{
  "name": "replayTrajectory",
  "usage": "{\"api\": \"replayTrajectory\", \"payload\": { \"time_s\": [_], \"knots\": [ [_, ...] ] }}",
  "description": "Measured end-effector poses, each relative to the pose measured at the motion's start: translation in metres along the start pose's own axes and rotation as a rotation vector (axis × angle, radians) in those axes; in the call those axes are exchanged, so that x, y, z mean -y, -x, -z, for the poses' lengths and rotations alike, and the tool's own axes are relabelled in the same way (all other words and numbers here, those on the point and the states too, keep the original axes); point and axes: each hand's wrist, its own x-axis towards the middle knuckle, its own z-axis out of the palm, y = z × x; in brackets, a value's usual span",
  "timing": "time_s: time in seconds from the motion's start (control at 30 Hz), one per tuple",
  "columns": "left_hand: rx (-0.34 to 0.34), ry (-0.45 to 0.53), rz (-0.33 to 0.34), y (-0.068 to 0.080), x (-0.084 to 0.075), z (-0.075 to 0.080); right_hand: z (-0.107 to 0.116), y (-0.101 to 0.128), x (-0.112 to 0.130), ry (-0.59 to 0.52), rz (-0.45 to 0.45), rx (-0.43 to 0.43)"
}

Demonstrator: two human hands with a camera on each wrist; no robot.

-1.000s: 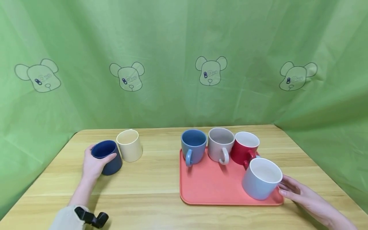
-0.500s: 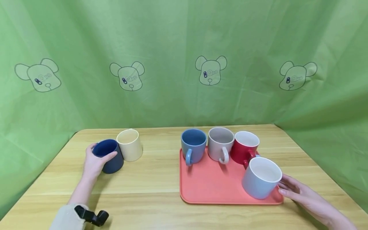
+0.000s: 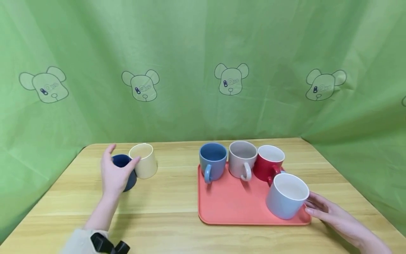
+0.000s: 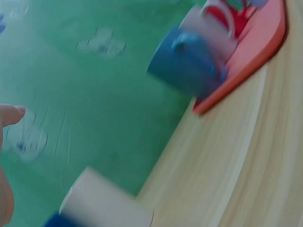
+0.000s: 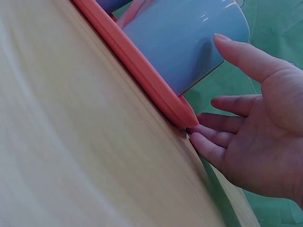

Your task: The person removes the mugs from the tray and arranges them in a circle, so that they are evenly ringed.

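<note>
My left hand [image 3: 116,171] hovers with fingers spread just in front of a navy mug [image 3: 122,161], which it partly hides; I see no grip on it. A cream mug [image 3: 144,162] stands right beside the navy one and also shows in the left wrist view [image 4: 102,201]. My right hand [image 3: 320,209] lies open on the table, its fingers [image 5: 213,137] touching the front right corner of the coral tray [image 3: 231,208]. On that corner stands a light blue mug [image 3: 287,195], close to the thumb [image 5: 246,59].
At the back of the tray stand a blue mug [image 3: 213,161], a grey mug [image 3: 242,158] and a red mug [image 3: 269,163], handles toward me. Green cloth hangs behind and beside the wooden table [image 3: 171,201].
My left hand has let go of the navy mug, risen and spread its fingers. The right hand and the tray's mugs have barely moved.
</note>
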Motion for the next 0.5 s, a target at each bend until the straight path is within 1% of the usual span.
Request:
{"api": "replayTrajectory", "payload": {
  "time_s": [0.07, 0.17, 0.27, 0.33, 0.4, 0.5],
  "knots": [
    [0.051, 0.034, -0.026, 0.005, -0.008, -0.01, 0.0, 0.0, 0.0, -0.004, 0.003, -0.002],
    [0.148, 0.092, -0.079, 0.015, -0.018, -0.03, 0.0, -0.001, -0.001, -0.008, 0.008, -0.005],
    [0.265, 0.17, -0.14, 0.029, -0.026, -0.053, 0.001, -0.001, -0.001, -0.006, 0.011, -0.007],
    [0.339, 0.21, -0.167, 0.039, -0.031, -0.068, 0.001, 0.0, -0.002, -0.006, 0.017, -0.007],
    [0.41, 0.229, -0.18, 0.049, -0.037, -0.083, 0.001, 0.001, -0.003, -0.011, 0.024, -0.007],
    [0.501, 0.227, -0.197, 0.062, -0.049, -0.101, 0.001, 0.002, -0.004, -0.029, 0.048, 0.001]
  ]
}}
